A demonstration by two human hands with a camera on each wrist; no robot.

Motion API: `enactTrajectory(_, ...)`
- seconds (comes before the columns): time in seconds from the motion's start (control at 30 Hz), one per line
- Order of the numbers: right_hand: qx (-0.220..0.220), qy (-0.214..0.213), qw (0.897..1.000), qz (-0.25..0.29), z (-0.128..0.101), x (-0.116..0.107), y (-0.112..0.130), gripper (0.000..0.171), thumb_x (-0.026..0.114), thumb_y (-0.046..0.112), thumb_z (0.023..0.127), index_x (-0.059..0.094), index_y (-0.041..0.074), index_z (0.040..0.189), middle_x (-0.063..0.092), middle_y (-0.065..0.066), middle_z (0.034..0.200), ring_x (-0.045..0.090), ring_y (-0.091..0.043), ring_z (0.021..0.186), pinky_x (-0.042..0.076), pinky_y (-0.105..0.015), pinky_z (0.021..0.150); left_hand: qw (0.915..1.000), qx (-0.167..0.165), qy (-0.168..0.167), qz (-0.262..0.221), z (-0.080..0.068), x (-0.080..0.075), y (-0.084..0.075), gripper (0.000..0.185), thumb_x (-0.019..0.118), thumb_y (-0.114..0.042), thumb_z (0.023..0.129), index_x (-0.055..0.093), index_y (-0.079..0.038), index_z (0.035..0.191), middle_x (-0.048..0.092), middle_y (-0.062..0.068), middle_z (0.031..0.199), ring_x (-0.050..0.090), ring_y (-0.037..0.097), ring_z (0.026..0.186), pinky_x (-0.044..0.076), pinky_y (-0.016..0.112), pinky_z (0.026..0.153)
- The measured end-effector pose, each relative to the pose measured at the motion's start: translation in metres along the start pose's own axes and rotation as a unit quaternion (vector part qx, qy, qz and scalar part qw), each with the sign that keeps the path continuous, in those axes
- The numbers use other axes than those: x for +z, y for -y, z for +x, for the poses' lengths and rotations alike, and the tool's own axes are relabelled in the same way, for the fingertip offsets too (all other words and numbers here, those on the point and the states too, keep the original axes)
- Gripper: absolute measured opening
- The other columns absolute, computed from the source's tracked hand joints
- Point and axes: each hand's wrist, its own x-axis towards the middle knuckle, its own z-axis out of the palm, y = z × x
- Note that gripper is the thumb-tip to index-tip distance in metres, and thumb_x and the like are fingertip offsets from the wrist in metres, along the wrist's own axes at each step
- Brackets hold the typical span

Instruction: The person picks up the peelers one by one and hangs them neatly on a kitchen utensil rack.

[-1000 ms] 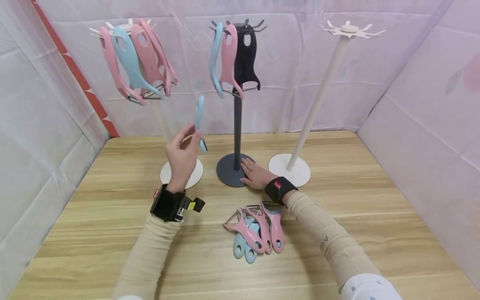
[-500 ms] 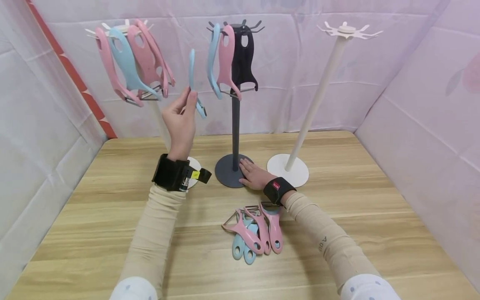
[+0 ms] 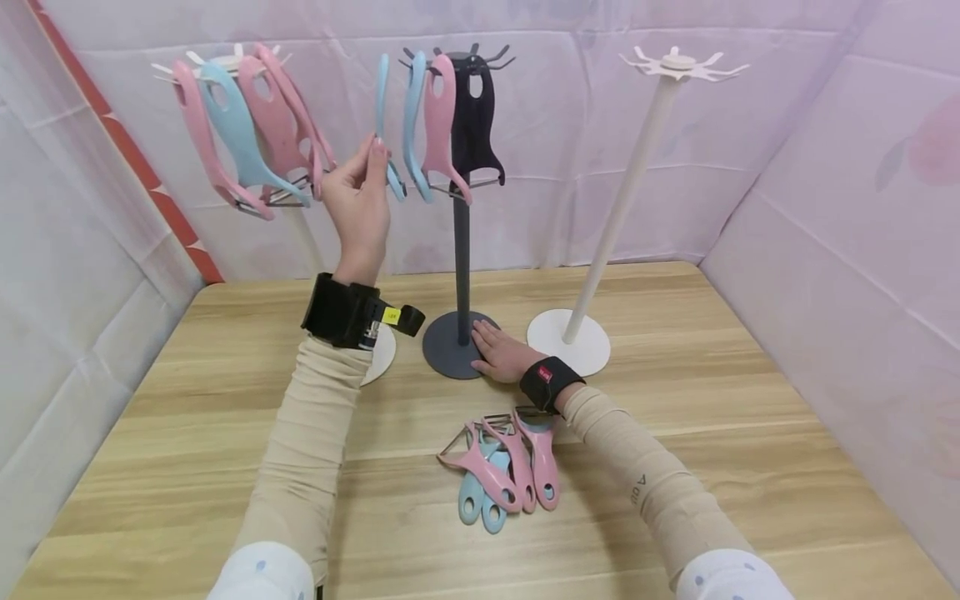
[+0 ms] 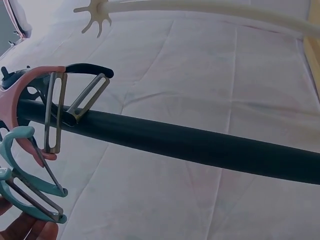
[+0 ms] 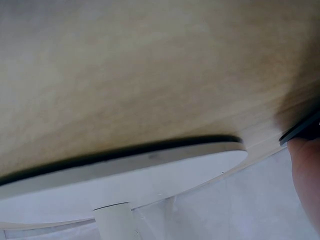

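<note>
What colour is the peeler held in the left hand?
Light blue; the peeler in the left hand shows best in the head view.

Pale pink sheeting (image 3: 825, 208) (creased, faintly patterned) walls a light wooden table (image 3: 712, 433).

Bright, even light; right wrist view blurred

Three hook stands on the table (image 3: 675, 400) in a row: left stand (image 3: 303, 229), middle stand (image 3: 462, 275), right stand (image 3: 637, 175); peelers hang on the left and middle stands; a peeler pile (image 3: 498, 471) lies before the middle stand.
</note>
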Motion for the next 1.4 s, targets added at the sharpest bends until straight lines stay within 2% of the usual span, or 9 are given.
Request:
enactTrajectory(0.03,0.001,0.001,1.000,-0.002,0.000,0.000,0.000,0.063,0.036,0.032,0.098,0.014,-0.009,0.141,0.004,-0.025,0.148,0.002,-0.033,0.137,0.008,-0.037,0.110,1.0000,0.001,-0.002,0.002,0.003,0.001,0.001,0.029,0.054,-0.015,0.092,0.060,0.002,0.115,0.064,0.013,0.109,0.054,0.017,0.088,0.038,0.021,0.070)
enactTrajectory(0.13,-0.002,0.001,1.000,0.001,0.000,0.000,0.002,0.063,0.036,0.032,0.098,0.014,-0.010,0.140,0.005,-0.026,0.148,0.002,-0.034,0.137,0.008,-0.038,0.110,0.9999,-0.003,-0.011,0.000,0.009,0.003,0.000,0.027,0.055,-0.015,0.091,0.063,0.001,0.111,0.063,0.011,0.112,0.054,0.011,0.095,0.039,0.019,0.076)
enactTrajectory(0.27,-0.003,0.001,1.000,0.008,0.000,-0.002,0.004,0.063,0.037,0.031,0.098,0.014,-0.011,0.140,0.005,-0.026,0.148,0.002,-0.034,0.137,0.009,-0.039,0.110,0.9999,-0.012,-0.010,0.004,0.016,0.005,-0.003,0.029,0.056,-0.015,0.090,0.060,-0.002,0.116,0.062,0.009,0.114,0.055,0.011,0.102,0.040,0.020,0.079)
enactTrajectory(0.37,0.004,0.005,1.000,0.004,-0.001,-0.002,0.004,0.063,0.036,0.032,0.098,0.013,-0.009,0.141,0.004,-0.025,0.148,0.001,-0.033,0.137,0.008,-0.038,0.110,0.9996,-0.029,0.002,0.005,0.019,0.006,-0.006,0.031,0.056,-0.016,0.091,0.057,-0.004,0.119,0.062,0.007,0.115,0.055,0.015,0.095,0.040,0.021,0.076)
enactTrajectory(0.53,0.004,0.005,1.000,0.001,0.001,-0.003,0.004,0.063,0.035,0.032,0.098,0.013,-0.009,0.141,0.003,-0.024,0.148,0.001,-0.033,0.137,0.008,-0.037,0.110,0.9990,-0.043,0.013,0.004,0.018,0.009,-0.019,0.031,0.054,-0.012,0.092,0.056,0.000,0.119,0.059,0.010,0.119,0.055,0.011,0.101,0.041,0.017,0.084)
enactTrajectory(0.7,-0.004,0.001,1.000,0.007,0.005,-0.002,0.006,0.063,0.037,0.031,0.098,0.014,-0.009,0.141,0.005,-0.025,0.148,0.002,-0.034,0.137,0.009,-0.038,0.110,0.9991,-0.038,0.015,0.008,0.014,0.010,-0.031,0.029,0.053,-0.010,0.092,0.057,0.004,0.117,0.058,0.014,0.119,0.055,0.012,0.108,0.041,0.019,0.091)
enactTrajectory(1.0,-0.003,0.005,1.000,-0.005,0.007,0.003,0.007,0.063,0.035,0.033,0.098,0.014,-0.008,0.141,0.005,-0.023,0.149,0.002,-0.032,0.137,0.008,-0.036,0.110,0.9978,-0.034,0.032,0.048,0.014,0.008,-0.025,0.028,0.053,-0.013,0.092,0.059,-0.001,0.117,0.061,0.007,0.116,0.058,0.010,0.102,0.045,0.022,0.080)
enactTrajectory(1.2,-0.003,0.008,1.000,0.000,0.007,-0.003,0.010,0.063,0.036,0.032,0.098,0.015,-0.009,0.141,0.005,-0.024,0.148,0.002,-0.033,0.137,0.008,-0.037,0.110,0.9973,-0.040,0.035,0.051,0.012,0.007,-0.023,0.033,0.052,-0.012,0.092,0.054,0.000,0.123,0.060,0.008,0.118,0.058,0.012,0.101,0.045,0.022,0.084)
enactTrajectory(1.4,-0.013,0.009,1.000,-0.006,0.011,-0.004,0.013,0.063,0.036,0.032,0.098,0.014,-0.009,0.141,0.005,-0.025,0.148,0.002,-0.033,0.137,0.008,-0.037,0.110,0.9980,-0.041,0.035,0.034,0.007,0.003,-0.022,0.036,0.049,-0.011,0.094,0.050,0.001,0.127,0.056,0.010,0.125,0.053,0.010,0.111,0.039,0.018,0.092)
